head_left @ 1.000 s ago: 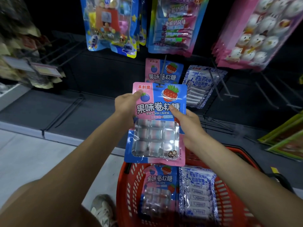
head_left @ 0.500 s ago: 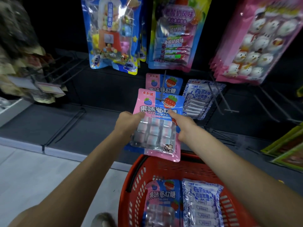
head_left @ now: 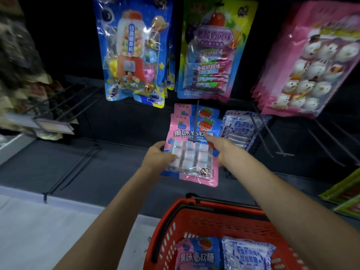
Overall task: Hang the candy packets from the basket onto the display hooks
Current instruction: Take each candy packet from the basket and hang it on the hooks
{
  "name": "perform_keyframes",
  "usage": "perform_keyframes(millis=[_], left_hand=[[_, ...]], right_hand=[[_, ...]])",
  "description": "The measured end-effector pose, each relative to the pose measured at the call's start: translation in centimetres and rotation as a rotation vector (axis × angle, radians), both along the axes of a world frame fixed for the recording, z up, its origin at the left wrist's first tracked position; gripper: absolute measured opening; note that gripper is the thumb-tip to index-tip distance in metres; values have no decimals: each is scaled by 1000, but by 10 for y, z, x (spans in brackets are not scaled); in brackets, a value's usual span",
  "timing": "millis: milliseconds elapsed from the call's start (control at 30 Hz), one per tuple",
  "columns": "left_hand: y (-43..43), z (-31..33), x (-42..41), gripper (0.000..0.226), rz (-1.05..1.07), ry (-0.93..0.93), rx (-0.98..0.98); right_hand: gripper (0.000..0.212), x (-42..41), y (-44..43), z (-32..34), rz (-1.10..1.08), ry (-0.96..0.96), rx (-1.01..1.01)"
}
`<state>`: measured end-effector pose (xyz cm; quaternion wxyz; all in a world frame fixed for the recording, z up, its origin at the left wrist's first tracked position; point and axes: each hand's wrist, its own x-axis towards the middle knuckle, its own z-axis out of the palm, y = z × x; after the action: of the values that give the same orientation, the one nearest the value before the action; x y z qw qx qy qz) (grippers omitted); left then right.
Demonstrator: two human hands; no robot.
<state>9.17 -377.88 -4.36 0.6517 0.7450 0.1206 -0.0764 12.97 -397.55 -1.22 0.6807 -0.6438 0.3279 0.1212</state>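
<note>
Candy packet (head_left: 191, 152), pink and blue with a clear window of wrapped sweets, is being held up at the display hook (head_left: 195, 123) in the head view. The hook's rod is crossing the front of its upper half and ending at the top edge of the window; the hanging hole is too small to make out. The left hand (head_left: 158, 155) is gripping the packet's left edge with curled fingers. The right hand (head_left: 224, 151) is pinching the right edge, index finger stretching across the upper right corner. A matching hung packet (head_left: 183, 108) is sitting just behind it on the same hook, and white-and-blue packets (head_left: 239, 129) are hanging on the hook beside it. Below the arms, the red basket (head_left: 214, 217) is holding another pink-and-blue packet (head_left: 196, 254) next to a white-and-blue one (head_left: 245, 254). Larger candy bags (head_left: 134, 55) are hanging on the row above.
</note>
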Motion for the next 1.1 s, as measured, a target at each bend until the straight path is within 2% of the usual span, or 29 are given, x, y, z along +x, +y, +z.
perform_keyframes(millis=[67,167,200,267,333,367,533,600,700,767,900,1100], left_hand=[[-1,-7,9,29,9,-26,30],[-2,-18,24,37,30,-38,62],[-4,-19,26,37,36,-41,70],[-9,-20,29,30,52,-41,71],[-13,-24,33,33,83,-34,55],[-15,-28,36,35,96,-38,53],[-19,-46,41,31,119,-116,148],[-19,-52,38,31,125,-123,239],[-20,-66,42,42,86,-151,311],[-22,-76,48,47,70,-145,321],[-25,-95,57,52,7,-135,270],[-33,-98,96,19,57,-162,217]], right_hand=[[61,-3,0,-9,12,-24,19],[121,-3,-6,-45,50,-41,-21],[125,-4,-7,-55,53,-64,-43],[106,-12,-4,-55,54,-130,-87],[81,-17,-1,-51,41,-186,-145],[75,-15,-1,-52,30,-209,-168],[84,-6,3,-60,12,-250,-212],[82,-6,7,-66,-4,-248,-246],[71,-5,11,-76,-6,-229,-302],[65,-1,11,-81,2,-221,-354],[67,14,9,-94,57,-183,-409],[36,34,-2,-97,98,-179,-517]])
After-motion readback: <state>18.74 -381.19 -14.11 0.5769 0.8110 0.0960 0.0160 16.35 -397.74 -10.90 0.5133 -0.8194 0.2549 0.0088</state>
